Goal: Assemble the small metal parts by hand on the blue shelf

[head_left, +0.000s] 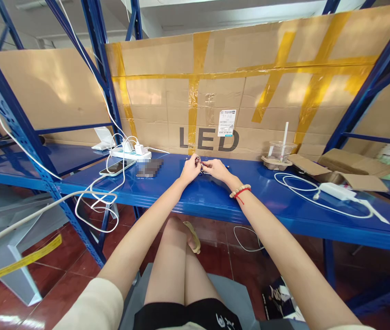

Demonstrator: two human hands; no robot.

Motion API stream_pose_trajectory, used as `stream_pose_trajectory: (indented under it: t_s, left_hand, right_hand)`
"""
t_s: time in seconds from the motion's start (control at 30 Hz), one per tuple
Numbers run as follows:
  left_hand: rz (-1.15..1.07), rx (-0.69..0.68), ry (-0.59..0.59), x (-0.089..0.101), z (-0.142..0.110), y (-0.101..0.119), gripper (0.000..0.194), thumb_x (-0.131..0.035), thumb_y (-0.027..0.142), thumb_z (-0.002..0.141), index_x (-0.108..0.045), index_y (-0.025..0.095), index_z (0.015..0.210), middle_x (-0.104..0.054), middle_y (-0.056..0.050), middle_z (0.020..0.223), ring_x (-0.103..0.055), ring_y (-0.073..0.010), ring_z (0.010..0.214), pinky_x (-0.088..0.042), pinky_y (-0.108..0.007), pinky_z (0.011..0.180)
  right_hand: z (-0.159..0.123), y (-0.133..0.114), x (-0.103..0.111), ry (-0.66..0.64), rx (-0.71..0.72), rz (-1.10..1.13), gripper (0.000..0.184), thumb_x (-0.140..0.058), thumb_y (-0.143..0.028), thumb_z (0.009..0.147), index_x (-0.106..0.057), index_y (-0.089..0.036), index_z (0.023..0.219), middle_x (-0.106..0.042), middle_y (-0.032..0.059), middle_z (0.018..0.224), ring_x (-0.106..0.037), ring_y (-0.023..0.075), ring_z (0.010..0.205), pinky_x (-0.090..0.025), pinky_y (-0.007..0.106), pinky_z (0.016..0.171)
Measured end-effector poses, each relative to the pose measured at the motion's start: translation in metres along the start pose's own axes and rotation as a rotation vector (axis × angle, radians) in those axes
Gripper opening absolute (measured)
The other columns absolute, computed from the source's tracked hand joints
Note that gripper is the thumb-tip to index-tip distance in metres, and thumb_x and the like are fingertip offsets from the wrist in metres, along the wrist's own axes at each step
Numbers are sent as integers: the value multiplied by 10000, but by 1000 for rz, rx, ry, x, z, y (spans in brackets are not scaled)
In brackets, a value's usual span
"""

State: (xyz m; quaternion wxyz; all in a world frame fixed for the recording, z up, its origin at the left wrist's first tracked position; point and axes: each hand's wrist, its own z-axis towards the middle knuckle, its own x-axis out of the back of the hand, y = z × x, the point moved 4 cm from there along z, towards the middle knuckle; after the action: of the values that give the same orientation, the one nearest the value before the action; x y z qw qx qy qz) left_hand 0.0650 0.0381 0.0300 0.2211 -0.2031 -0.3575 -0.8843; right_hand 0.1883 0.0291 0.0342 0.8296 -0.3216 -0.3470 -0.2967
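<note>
And here we are at the blue shelf [208, 197], both hands close together in the middle, elbows well apart, and it's all happening at the fingertips! The left hand [190, 169] comes in with its thumb and fingers drawn narrow, pinching at a small dark item [202, 167], while the right hand [217, 168], a beaded bracelet [240, 190] around its wrist, meets it from the other side, fingers bunched on that same piece; the item sits right between the two hands, just above the shelf top, and from this far off it is mostly hidden, so I can't fairly say what it is. Over to the left, a phone [117, 168] lies flat just in front of a white power strip [138, 156], with a dark, blurred-out object [150, 168] beside it, the nearest neighbour to the left hand! Swing right and there's a clear plastic cup [280, 150] with a white straw [285, 134] standing up out of it, then a white adapter [337, 191] lying near some opened cardboard [351, 167], and behind it all stands a huge taped carton [163, 105] reading LED
</note>
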Motion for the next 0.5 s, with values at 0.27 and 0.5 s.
stream_pose_trajectory:
  t_s: [0.27, 0.5]
  left_hand:
    - [-62, 76, -54, -6, -1, -4, 65, -413, 263, 823, -434, 202, 835, -533, 4, 722, -520, -136, 684, -412, -271, 693]
    - [-123, 44, -87, -10, 0, -5, 166, -295, 249, 892, -448, 187, 906, -543, -13, 718, -542, -139, 697, -424, -281, 729]
  right_hand:
    - [2, 7, 2, 68, -45, -36, 292, -429, -241, 820, -692, -156, 915, -660, 41, 769, -508, 147, 658, -338, 233, 600]
    - [-1, 9, 14, 225, -144, -90, 338, -389, -295, 882, -640, -182, 1077, -641, 59, 838, -544, 165, 724, -360, 250, 621]
